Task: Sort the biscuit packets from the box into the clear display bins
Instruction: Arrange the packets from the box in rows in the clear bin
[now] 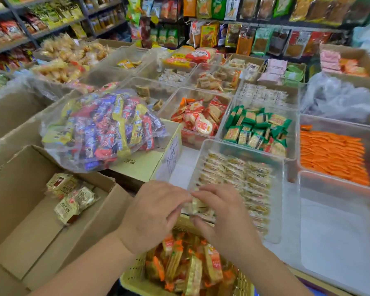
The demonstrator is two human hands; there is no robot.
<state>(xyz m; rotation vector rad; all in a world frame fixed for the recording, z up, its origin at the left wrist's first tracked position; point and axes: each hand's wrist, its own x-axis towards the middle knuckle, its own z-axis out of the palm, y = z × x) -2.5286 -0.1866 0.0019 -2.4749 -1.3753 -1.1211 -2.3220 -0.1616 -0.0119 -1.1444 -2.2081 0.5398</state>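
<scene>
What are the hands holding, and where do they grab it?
A pale biscuit packet: the left hand pinches its left side, the right hand its right side.

Snack shop, as I see it through the head camera: shelves (56, 29) stacked with bagged snacks (10, 28), packets (261, 40) hanging in rows behind, clear bins (340, 231) of wrapped biscuits (256, 129) side by side.

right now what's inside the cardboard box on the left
A few cream-wrapped biscuit packets lie heaped toward the far side of the cardboard box. What is under that heap cannot be seen, and the box's near left part lies outside the picture.
</scene>
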